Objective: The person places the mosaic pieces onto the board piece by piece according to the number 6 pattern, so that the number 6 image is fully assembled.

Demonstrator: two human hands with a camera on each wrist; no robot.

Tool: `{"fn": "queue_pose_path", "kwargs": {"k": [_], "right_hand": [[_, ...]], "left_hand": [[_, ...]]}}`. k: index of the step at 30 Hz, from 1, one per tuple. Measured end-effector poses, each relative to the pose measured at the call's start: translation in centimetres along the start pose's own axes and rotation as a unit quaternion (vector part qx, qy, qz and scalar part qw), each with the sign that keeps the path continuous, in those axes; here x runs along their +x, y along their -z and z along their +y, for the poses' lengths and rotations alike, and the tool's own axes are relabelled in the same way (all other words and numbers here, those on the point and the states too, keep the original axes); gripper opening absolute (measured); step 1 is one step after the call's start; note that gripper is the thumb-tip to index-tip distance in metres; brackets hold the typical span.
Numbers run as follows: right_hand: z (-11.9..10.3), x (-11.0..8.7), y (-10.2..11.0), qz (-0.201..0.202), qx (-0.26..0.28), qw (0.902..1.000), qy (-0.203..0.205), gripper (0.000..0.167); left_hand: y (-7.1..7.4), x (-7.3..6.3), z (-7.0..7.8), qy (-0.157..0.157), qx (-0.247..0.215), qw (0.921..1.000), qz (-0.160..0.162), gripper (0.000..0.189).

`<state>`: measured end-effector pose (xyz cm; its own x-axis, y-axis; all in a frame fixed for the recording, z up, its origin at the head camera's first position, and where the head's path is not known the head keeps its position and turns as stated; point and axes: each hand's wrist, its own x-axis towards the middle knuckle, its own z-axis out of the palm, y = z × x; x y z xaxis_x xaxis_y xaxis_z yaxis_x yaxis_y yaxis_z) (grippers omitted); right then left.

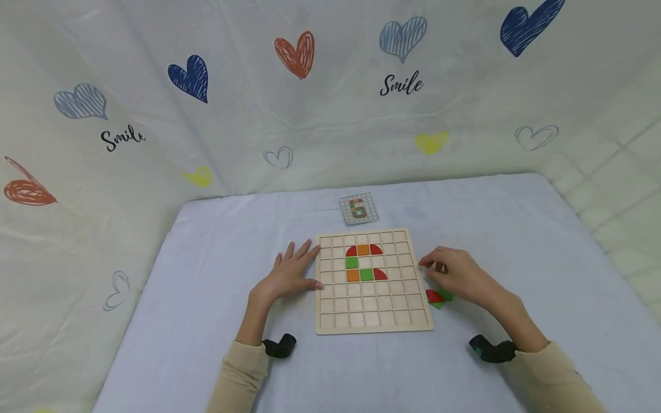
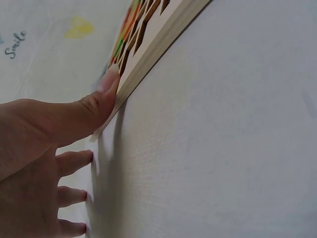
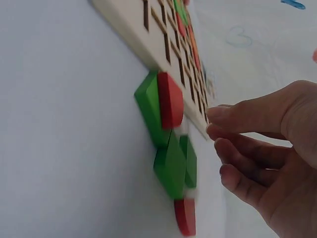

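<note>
A wooden grid board (image 1: 374,321) lies on the white cloth, with red quarter-round, orange square and green square pieces in several cells. My left hand (image 1: 289,275) rests at its left edge, fingers spread and thumb (image 2: 94,109) on the rim. Beside the right edge hovers my right hand (image 1: 457,275), loosely curled, thumb and index fingertips close together. No piece shows between them in the right wrist view. Below that hand sit loose pieces: a red piece (image 3: 170,101) leaning on a green piece (image 3: 148,104), another green piece (image 3: 171,166) and a further red piece (image 3: 185,216).
Behind the board lies a small gridded card (image 1: 358,208) printed with a coloured figure 6. A white backdrop (image 1: 341,103) with hearts and "Smile" lettering hangs beyond the cloth-covered table (image 1: 232,229). Black devices (image 1: 281,346) are strapped at both wrists.
</note>
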<state>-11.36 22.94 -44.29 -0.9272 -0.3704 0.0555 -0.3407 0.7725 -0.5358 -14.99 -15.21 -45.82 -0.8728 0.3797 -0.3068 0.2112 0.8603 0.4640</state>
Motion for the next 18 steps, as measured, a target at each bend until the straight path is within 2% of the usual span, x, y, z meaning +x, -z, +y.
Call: {"fn": "queue_pose_path", "kwargs": {"k": [7,18], "right_hand": [[1.3,-1.3,0.5,0.017,-0.016,0.9997,0.005,0.017],[2.0,-1.4,0.0,-0.007,-0.05,0.9985,-0.022,0.02]], "left_hand": [[0.0,0.0,0.0,-0.001,-0.005,1.0,0.002,0.093],[0.0,-0.1,0.1,0.0,-0.007,1.0,0.001,0.093]]}}
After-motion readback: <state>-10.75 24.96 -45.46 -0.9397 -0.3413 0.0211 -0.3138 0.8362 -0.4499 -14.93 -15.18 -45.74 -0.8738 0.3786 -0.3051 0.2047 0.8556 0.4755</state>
